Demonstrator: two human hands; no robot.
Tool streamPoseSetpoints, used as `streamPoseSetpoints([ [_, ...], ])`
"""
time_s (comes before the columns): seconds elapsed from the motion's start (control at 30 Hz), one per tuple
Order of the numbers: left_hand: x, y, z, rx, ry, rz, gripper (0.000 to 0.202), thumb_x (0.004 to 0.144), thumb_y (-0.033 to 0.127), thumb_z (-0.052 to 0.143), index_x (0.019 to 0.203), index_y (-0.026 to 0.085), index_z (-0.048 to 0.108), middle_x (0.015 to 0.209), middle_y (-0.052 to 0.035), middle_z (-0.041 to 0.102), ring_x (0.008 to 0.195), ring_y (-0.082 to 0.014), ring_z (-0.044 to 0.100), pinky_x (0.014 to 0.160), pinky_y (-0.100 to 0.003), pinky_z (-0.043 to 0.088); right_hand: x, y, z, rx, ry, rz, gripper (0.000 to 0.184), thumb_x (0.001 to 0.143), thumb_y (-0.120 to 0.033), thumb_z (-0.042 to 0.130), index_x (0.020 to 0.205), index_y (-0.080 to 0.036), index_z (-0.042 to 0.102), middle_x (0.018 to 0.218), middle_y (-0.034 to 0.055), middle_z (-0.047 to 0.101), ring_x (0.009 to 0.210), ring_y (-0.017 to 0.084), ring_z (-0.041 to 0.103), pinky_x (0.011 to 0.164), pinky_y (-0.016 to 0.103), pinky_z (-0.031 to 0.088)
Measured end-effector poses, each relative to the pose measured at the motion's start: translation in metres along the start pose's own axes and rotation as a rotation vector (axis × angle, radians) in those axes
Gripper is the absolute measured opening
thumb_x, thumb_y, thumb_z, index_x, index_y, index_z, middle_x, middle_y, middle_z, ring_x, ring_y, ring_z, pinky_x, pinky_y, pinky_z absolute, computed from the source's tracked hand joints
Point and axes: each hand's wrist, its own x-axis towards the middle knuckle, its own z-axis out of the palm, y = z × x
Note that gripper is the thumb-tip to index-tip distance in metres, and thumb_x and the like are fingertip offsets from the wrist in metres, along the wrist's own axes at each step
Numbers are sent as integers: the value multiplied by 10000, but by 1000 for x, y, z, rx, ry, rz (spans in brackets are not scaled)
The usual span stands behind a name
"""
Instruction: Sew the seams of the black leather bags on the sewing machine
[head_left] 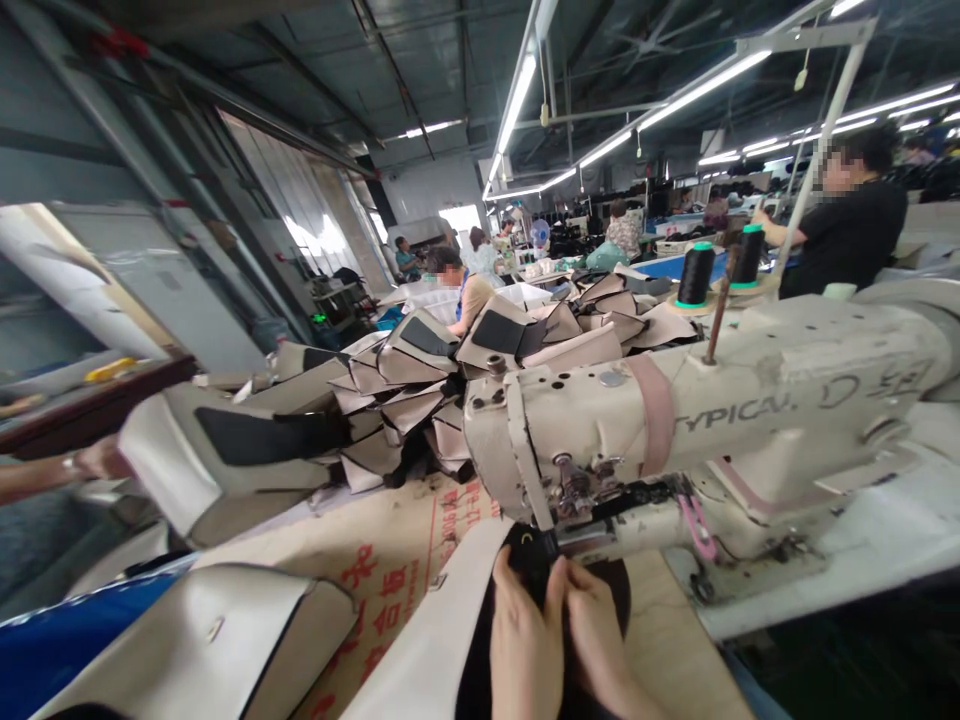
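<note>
Black and cream leather, a cut panel (450, 640), is pressed flat on the counter (675, 640) under the sewing machine (675, 430) by the left hand (525, 645) and right hand (600, 640), fingers spread, neither clenched. Little room is left beneath the machine head. Stacked panels (405, 400) crowd the space behind; printed cardboard (375, 560) lies alongside.

Black-and-cream bag panel (450, 640), flat on the table under the sewing machine head (637, 420), black part beneath the needle area, cream edge running toward lower left, pressed by both hands.
</note>
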Motion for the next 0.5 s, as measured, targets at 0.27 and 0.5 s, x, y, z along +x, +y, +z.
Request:
streamPoseSetpoints([
  [0.27, 34, 26, -11, 387, -119, 29, 453, 880, 490, 302, 1019, 85, 451, 771, -128, 679, 721, -261, 670, 560, -298, 469, 0, -2, 2, 101, -54, 63, 307, 677, -347, 557, 814, -92, 659, 652, 51, 618, 662, 173, 545, 650, 253, 411],
  [0.5, 36, 14, -6, 269, -166, -4, 283, 895, 389, 318, 1023, 155, 413, 831, -93, 676, 732, -224, 665, 582, -271, 450, 4, 1, 5, 272, -74, 159, 308, 647, -397, 645, 796, -128, 654, 639, 22, 599, 665, 157, 531, 617, 224, 394],
])
